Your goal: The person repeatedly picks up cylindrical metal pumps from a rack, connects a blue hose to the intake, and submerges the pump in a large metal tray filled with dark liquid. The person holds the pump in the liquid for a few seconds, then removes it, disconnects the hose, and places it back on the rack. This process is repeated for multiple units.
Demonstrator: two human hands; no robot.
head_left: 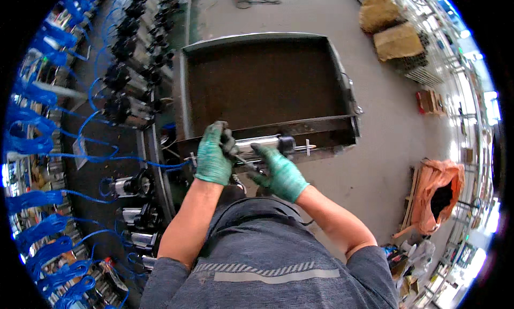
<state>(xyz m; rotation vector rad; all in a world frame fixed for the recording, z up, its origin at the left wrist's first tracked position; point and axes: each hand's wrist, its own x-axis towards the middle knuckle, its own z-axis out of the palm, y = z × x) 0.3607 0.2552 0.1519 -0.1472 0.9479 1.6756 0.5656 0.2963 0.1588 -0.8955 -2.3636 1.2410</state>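
A silver cylinder with black ends, like a motor or pump body (259, 142), lies crosswise along the near edge of a large metal tank (257, 37). My left hand (214, 156), in a green glove with darkened fingertips, is closed around the black fitting at the cylinder's left end. In a matching glove, my right hand (286, 175) has its fingers against the cylinder's near side. Between that hand's thumb and fingers is a thin grey rod-like tool (246, 161), slanting toward the left hand. Its exact kind is blurred and partly hidden.
Several similar silver-and-black units (128, 108) stand in a row on the left, with blue coiled hoses (32, 140) beyond. One blue hose (128, 159) reaches the tank's near left corner. On the right are an orange sack (447, 175), brown bundles (399, 41) and a red-brown box (430, 102).
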